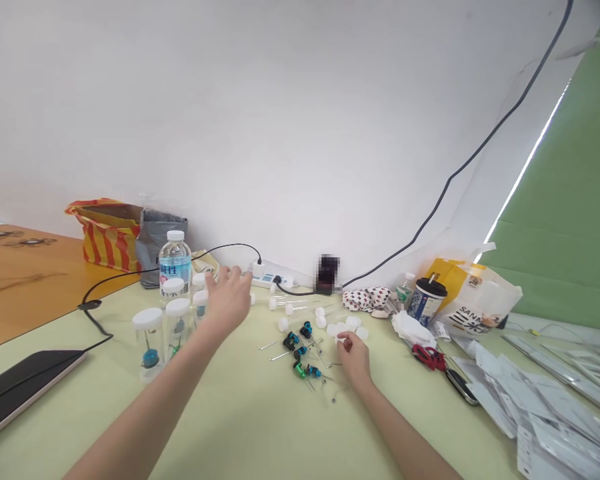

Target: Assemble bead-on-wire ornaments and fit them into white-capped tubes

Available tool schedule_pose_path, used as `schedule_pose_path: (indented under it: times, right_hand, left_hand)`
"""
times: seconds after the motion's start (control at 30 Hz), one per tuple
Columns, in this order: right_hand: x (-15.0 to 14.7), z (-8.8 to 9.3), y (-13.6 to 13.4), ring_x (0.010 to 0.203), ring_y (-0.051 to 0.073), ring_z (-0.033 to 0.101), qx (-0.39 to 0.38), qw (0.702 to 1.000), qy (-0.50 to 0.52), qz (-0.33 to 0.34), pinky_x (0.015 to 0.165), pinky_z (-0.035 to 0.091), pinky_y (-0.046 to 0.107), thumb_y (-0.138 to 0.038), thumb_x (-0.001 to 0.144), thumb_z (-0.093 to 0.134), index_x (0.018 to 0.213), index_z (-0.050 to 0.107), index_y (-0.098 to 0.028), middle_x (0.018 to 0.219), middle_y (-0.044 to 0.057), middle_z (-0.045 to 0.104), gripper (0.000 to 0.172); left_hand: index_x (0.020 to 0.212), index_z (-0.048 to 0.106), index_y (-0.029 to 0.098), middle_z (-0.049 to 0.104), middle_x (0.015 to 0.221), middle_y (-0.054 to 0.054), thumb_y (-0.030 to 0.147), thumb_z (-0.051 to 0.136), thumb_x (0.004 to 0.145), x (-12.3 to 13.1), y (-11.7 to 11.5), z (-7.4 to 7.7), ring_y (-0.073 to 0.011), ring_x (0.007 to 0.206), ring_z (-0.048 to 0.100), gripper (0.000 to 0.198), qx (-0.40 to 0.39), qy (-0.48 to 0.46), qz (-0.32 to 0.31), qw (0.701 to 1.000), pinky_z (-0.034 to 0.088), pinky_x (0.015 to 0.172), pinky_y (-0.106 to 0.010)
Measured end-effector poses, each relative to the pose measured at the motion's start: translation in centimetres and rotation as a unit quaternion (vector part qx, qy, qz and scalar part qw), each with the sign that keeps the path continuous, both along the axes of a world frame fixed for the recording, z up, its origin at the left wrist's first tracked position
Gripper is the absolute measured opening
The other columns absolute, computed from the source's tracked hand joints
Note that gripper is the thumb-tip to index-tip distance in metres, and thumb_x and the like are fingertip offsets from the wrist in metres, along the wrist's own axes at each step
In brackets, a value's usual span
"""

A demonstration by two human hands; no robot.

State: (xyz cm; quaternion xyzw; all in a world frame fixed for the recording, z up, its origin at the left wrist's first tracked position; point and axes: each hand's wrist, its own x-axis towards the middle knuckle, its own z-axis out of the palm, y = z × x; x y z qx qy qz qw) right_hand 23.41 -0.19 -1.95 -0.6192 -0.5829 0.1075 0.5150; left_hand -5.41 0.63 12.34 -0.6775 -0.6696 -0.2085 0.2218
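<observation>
"White caps (344,328): where are they?"

"In a loose cluster on the desk (240,427), right by the right hand (354,360)."

"What's that hand doing?"

"Its fingers are curled in, pinching one white cap (341,339) at the near edge of the cluster."

"And the left hand (226,300)?"

"Open, with fingers spread, raised above the desk just beside the clear jars (177,327), which stand upright with white lids. I can't tell whether it touches anything."

"What's between the hands?"

"Small metal pins (291,341) with blue and green heads, scattered on the desk. Clear tubes (293,303) lie flat behind them, toward the power strip (267,275)."

"Anything else close by?"

"A water bottle (175,263) stands behind the jars, and red scissors (429,357) lie to the right of the caps."
</observation>
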Motion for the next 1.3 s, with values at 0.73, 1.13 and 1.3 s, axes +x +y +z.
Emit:
schedule_pose_path:
  times: [0.73,1.13,1.3]
  right_hand:
    - [-1.7,1.9,-1.9,0.076,0.019,0.053,0.096,0.982,-0.133,0.093,0.073,0.037,0.031,-0.036,0.085,0.043,0.089,0.062,-0.018,0.074,0.004,0.061,0.027]
    - [-3.1,2.4,-3.0,0.086,0.018,0.051,0.085,0.979,-0.079,0.167,0.08,0.038,0.033,-0.04,0.084,0.045,0.105,0.052,-0.02,0.095,0.006,0.058,0.029]
    - [-2.5,2.3,-1.9,0.062,0.014,0.051,0.013,0.973,0.117,0.196,0.061,0.041,0.026,-0.048,0.081,0.045,0.091,0.06,-0.016,0.065,0.0,0.054,0.037]
  left_hand:
    - [0.084,0.055,0.017,0.052,0.109,-0.009,0.018,0.06,0.063,4.1,1.7,-7.1,-0.0188,0.081,0.059,0.021,-0.182,-0.183,-0.344,0.903,0.046,0.073,-0.03]
    - [0.118,0.047,0.027,0.049,0.109,-0.008,0.024,0.041,0.087,9.1,-2.2,-8.1,-0.0185,0.087,0.055,0.031,-0.069,-0.009,-0.439,0.896,0.039,0.078,-0.033]
    - [0.115,0.047,0.026,0.055,0.103,-0.005,0.035,0.059,0.074,7.5,-1.4,-8.2,-0.0198,0.086,0.055,0.044,-0.145,-0.096,-0.46,0.87,0.038,0.079,-0.032]
